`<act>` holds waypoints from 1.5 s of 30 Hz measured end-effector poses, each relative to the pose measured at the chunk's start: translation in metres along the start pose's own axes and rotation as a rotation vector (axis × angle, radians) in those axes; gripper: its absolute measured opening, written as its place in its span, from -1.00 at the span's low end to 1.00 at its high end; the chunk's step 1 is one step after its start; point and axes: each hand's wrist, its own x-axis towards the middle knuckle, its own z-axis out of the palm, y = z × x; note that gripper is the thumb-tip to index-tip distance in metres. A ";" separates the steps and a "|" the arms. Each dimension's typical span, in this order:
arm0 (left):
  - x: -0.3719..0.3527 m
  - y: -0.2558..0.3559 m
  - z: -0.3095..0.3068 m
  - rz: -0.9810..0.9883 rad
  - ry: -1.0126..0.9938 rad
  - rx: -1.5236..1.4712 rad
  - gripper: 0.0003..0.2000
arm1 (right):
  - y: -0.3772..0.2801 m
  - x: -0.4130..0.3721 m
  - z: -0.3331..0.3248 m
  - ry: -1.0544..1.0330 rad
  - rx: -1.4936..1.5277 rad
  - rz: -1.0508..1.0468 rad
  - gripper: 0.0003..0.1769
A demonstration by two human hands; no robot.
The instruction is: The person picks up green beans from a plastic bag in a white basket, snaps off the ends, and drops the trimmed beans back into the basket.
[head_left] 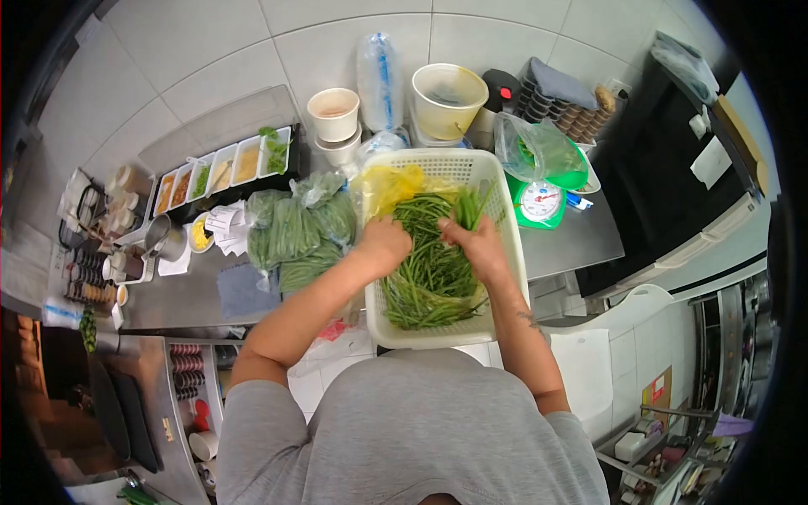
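Observation:
A white slotted basket (511, 252) in front of me holds a large heap of long green beans (433, 282). My right hand (476, 246) is closed around a bunch of green beans, their tips sticking up above the thumb. At the left side of the heap is my left hand (385, 246), its fingers curled in and partly hidden, so what they hold cannot be made out. A yellow plastic bag (394, 187) lies in the basket just beyond that hand. Clear plastic shows around the lower part of the heap.
Clear bags of green beans (303, 223) lie left of the basket. A green scale (539, 202) with a plastic bag on top stands to the right. Behind are white tubs (334, 114) and a yellowish bucket (450, 105). Ingredient trays (223, 171) and a metal pot (166, 238) stand further left.

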 end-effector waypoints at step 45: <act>0.037 0.007 0.022 -0.121 0.326 -0.381 -0.80 | 0.000 0.011 -0.027 0.154 0.915 -0.121 -0.85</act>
